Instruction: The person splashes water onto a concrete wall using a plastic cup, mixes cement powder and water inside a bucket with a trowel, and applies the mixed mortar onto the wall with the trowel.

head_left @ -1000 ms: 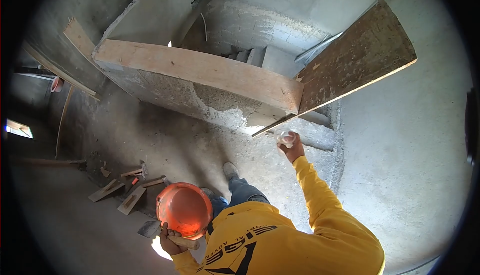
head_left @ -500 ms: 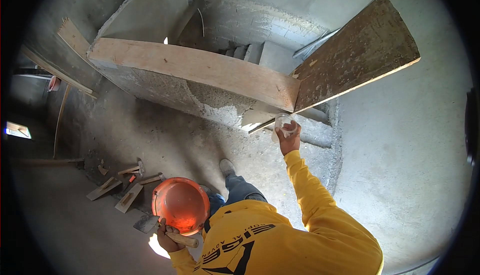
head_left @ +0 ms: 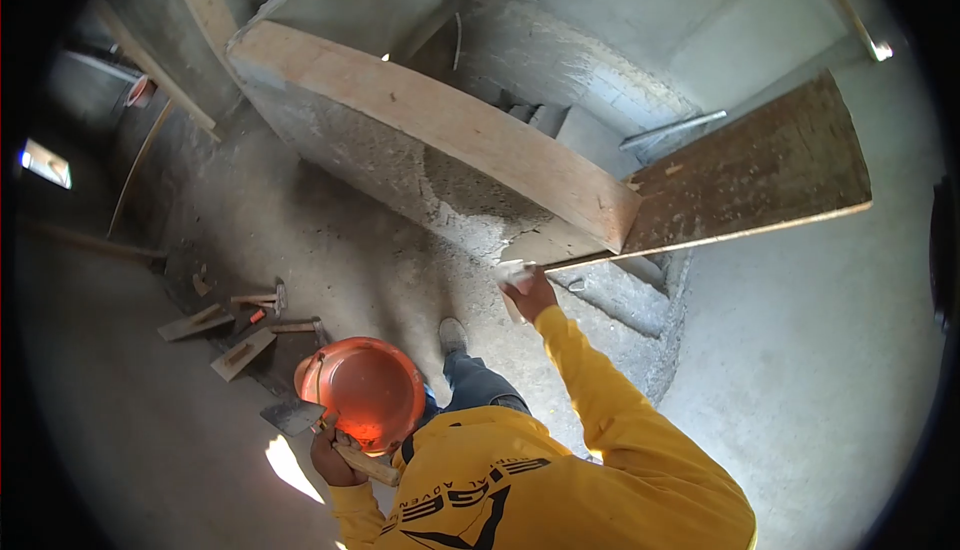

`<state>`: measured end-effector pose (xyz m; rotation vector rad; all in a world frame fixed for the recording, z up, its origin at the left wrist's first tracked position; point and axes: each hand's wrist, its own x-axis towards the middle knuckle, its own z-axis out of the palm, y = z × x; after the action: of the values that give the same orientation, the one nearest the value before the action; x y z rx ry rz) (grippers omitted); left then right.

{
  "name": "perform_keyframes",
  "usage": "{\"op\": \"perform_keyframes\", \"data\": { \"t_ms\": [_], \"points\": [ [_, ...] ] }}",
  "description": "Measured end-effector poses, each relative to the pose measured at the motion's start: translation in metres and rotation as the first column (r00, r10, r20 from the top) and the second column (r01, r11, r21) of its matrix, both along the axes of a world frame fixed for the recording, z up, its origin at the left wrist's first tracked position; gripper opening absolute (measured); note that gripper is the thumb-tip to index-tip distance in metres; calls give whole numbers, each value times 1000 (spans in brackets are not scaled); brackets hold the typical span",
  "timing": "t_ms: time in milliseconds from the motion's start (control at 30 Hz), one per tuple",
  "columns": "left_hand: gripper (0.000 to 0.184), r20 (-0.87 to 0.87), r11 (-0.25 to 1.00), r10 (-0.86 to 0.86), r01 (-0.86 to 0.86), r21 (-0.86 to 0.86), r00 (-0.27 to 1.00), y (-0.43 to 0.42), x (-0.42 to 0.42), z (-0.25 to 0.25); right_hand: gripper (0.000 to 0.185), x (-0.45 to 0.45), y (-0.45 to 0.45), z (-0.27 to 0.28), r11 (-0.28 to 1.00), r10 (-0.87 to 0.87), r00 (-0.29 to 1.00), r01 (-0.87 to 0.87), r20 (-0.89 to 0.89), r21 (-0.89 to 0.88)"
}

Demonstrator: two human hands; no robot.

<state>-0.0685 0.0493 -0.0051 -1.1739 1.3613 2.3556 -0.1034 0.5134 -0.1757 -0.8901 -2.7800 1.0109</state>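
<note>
Translucent cup point(head_left: 514, 274): in right hand point(head_left: 531, 298), near lower corner of partly plastered low wall point(head_left: 400, 172); contents unclear, blurred. Trowel point(head_left: 292, 417): grey blade, wooden handle, in left hand point(head_left: 332, 457), beside bucket point(head_left: 372, 390). Bucket: orange, round, mouth up.

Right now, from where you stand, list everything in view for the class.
Bucket: one, orange, beside legs
Trowel: one, grey, wooden handle, left hand
Cup: one, clear, right hand
Floats: two, pale, left floor
Hammer-like tools: two, wooden handles, near floats
Low wall: one, grey, ahead
Plank: one, pale, topping wall
Board: one, brown, right of plank
Steps: several, grey, behind wall
Left hand, right hand: one each
Sleeves: two, yellow
</note>
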Motion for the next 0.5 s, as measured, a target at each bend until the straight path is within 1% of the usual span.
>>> {"op": "perform_keyframes", "data": {
  "t_ms": [67,133,167,267,300,400,467,500],
  "points": [
    [31,-18,999,14,-15,-40,1000,4,4,1,87,-59,-7,40,989,-5,1000,10,31,-145],
    [31,-14,999,14,-15,-39,1000,8,7,3,88,-100,-11,72,968,-45,998,32,-47,-250],
    [31,-12,999,8,-9,-38,1000,9,7,4,87,-113,-17,102,962,-115,989,88,-92,-259],
    [31,-8,999,-21,21,-35,1000,10,4,1,85,-119,2,62,991,-121,928,135,-354,14],
    [32,-12,998,-44,44,-38,999,10,2,-1,82,-109,-5,92,972,-180,973,154,-146,-177],
    [31,-9,995,-93,92,-24,996,13,-5,0,81,-66,-15,69,955,-76,957,-11,-279,-296],
    [29,10,994,-110,110,16,994,20,-15,8,78,-48,-54,97,908,94,971,-174,-220,-381],
    [29,19,992,-127,127,19,992,24,-20,9,77,-40,-75,90,852,206,941,-307,-269,-424]
  ]
}}
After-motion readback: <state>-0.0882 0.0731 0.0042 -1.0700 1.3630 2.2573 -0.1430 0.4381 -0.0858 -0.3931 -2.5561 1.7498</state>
